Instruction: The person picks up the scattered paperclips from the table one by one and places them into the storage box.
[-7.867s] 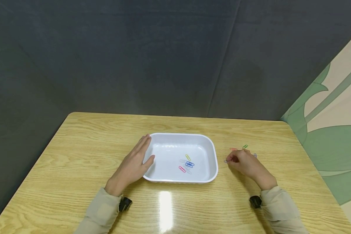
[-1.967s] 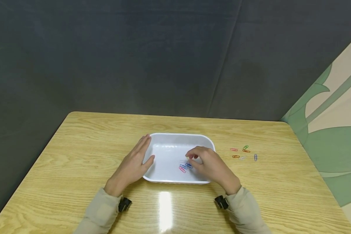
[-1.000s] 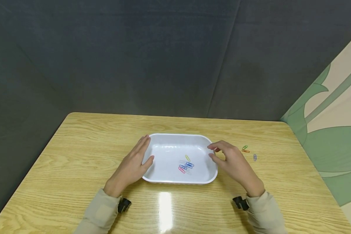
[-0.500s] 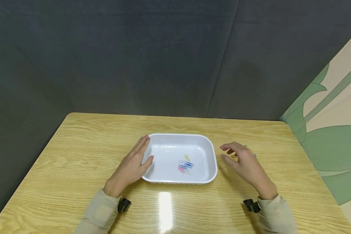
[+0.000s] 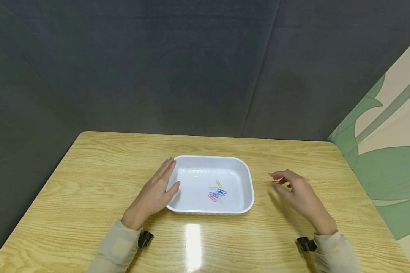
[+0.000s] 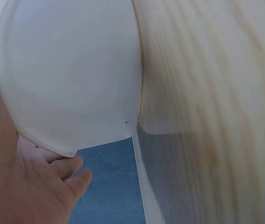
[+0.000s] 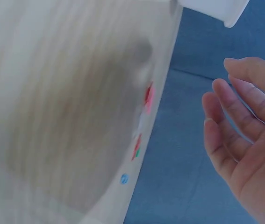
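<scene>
A white plastic tray [image 5: 210,212] stands mid-table, holding several coloured paper clips: a yellow paper clip [image 5: 219,184], a pink paper clip [image 5: 212,197], blue ones and pale ones. My left hand [image 5: 152,193] lies along its left rim with fingers straight; the left wrist view shows the palm and fingers against the tray wall [image 6: 76,70]. To the right of the tray, my right hand [image 5: 298,193] hovers over loose paper clips, mostly hiding them in the head view. Its thumb and fingers are apart, with nothing between them. Beyond the palm, the right wrist view shows red-pink [image 7: 149,97], red-green and blue [image 7: 124,178] clips.
The wood-grain table [image 5: 99,182] runs under both hands, its far edge against a dark grey cloth [image 5: 157,76]. At the right is a wall panel [image 5: 389,170] with green leaf shapes. A black wrist strap [image 5: 306,244] shows at the right sleeve.
My right hand has left the tray and moved right over the loose clips. The blue-purple clip it touched earlier is gone from that spot; another blue one lies in the tray. Left hand unmoved.
</scene>
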`<state>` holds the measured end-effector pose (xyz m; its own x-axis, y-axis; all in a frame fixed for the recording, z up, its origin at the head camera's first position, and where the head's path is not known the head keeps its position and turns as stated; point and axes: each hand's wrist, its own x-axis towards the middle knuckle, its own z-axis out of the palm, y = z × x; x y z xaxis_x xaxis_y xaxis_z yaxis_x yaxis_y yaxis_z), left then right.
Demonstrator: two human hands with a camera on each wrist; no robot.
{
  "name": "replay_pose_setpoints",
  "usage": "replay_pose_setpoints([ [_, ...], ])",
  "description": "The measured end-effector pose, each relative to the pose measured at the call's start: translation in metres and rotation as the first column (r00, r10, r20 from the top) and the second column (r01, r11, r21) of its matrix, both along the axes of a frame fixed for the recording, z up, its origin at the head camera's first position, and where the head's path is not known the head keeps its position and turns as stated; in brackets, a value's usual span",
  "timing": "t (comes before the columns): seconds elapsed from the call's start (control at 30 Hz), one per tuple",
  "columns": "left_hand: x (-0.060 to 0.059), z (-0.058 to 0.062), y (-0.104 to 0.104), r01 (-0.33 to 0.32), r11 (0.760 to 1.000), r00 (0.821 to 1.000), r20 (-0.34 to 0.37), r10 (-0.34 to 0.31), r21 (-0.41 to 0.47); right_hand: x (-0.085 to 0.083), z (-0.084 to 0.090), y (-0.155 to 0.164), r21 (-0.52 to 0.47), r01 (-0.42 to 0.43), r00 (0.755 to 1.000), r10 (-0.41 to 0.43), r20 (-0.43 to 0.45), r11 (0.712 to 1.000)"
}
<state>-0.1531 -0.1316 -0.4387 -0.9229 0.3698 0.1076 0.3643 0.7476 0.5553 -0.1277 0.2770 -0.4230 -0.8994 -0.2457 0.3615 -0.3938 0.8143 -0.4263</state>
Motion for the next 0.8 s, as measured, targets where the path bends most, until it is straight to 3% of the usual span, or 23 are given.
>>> replay_pose_setpoints([
  [0.23,-0.001,0.001,0.0,-0.003,1.0,1.0,0.006,0.003,0.002,-0.001,-0.008,0.016,0.006,0.003,1.0,-0.003,-0.017,1.0],
  [0.8,0.0,0.001,0.001,0.004,1.0,1.0,0.003,-0.004,-0.001,-0.005,-0.014,0.05,0.03,0.03,0.997,-0.032,0.075,0.999],
])
